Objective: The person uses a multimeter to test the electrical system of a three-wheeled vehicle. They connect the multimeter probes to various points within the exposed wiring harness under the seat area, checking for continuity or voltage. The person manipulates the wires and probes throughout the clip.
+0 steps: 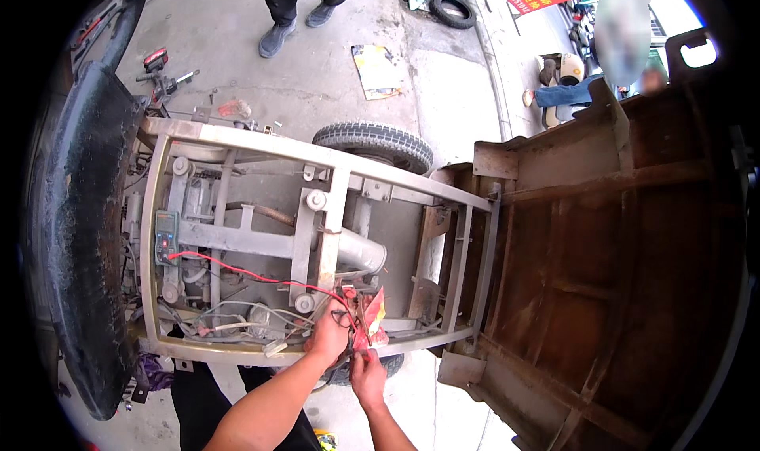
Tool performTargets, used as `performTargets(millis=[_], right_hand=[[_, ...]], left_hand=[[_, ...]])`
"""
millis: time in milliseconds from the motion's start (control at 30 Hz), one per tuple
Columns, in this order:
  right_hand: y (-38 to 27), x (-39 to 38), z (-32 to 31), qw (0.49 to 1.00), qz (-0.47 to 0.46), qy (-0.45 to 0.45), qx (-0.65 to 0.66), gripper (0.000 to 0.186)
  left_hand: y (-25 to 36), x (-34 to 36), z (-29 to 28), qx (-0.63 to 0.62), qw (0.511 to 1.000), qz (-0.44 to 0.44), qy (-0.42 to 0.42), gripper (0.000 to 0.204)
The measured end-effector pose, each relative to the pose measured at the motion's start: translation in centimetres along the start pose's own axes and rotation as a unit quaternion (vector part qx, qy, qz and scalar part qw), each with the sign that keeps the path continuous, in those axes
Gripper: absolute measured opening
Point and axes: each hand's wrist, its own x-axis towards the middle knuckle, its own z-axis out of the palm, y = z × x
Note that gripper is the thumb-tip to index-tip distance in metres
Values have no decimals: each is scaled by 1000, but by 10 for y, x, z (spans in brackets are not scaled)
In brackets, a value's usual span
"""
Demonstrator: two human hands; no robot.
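Observation:
My left hand [328, 334] is closed at the near rail of a metal vehicle frame [237, 140], beside dark wires. What its fingers grip is partly hidden. Just to its right, my right hand [367, 376] pinches the lower end of a crumpled red and yellow plastic packet [375, 312]. A red test lead [261, 277] stretches from a green multimeter [166, 235], which lies on the frame's left end, to the spot by my left hand. Pale loose wires [237, 318] run along the near rail toward that hand.
A raised rusty cargo bed [570, 293] fills the right side. A dark seat-like panel [91, 237] stands at the left. Beyond the frame are a wheel [376, 144], a cordless power tool [162, 75], a paper sheet [376, 71], a loose tyre [453, 11] and a standing person's legs [285, 7].

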Motion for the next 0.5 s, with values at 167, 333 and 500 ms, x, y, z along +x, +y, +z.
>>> performTargets(millis=[167, 333, 500], right_hand=[[3, 5, 11, 999, 3, 0, -32, 23], [0, 5, 9, 1000, 5, -9, -29, 23], [-2, 6, 6, 999, 9, -13, -40, 22]], left_hand=[[-8, 4, -5, 12, 1000, 21, 15, 11], [-3, 5, -5, 24, 1000, 14, 13, 13], [7, 0, -3, 1, 999, 16, 27, 9]])
